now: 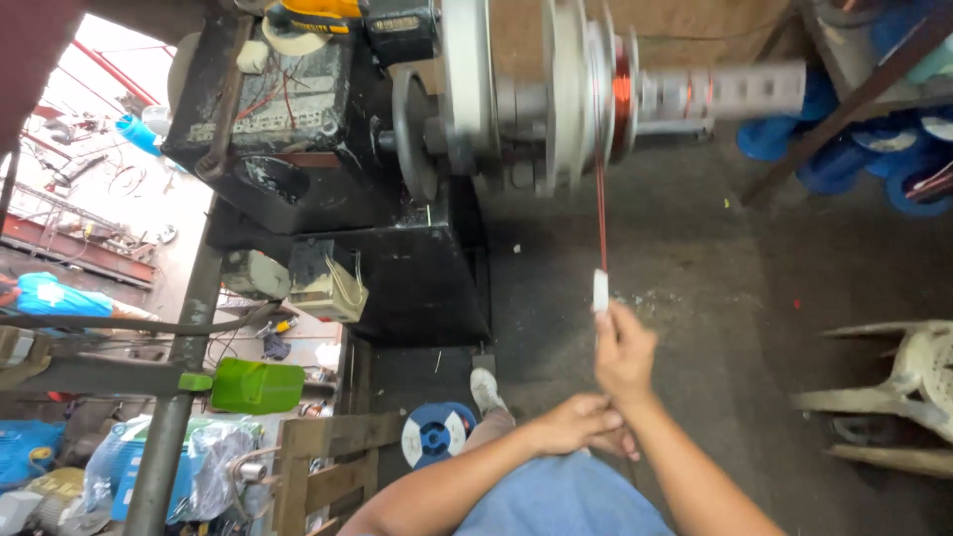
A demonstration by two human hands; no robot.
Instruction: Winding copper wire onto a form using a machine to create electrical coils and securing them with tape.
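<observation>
We are guiding a strand of copper wire (601, 213) up to the spinning coil former (617, 94) on the black winding machine (397, 248). Our right hand (623, 352) is pinching the wire through a small white pad (600, 291), fingers closed on it. Our left hand (576, 422) is curling loosely just below, touching the right wrist; we cannot tell whether it is gripping the wire. If the pinch is tightening or drifting sideways, the wire could snap or pile unevenly, we are judging. Bare concrete floor (715, 258) is lying open ahead; a white plastic chair (903, 387) is crowding the right, and a blue spool (437, 434) is sitting by our shoe (485, 389).
</observation>
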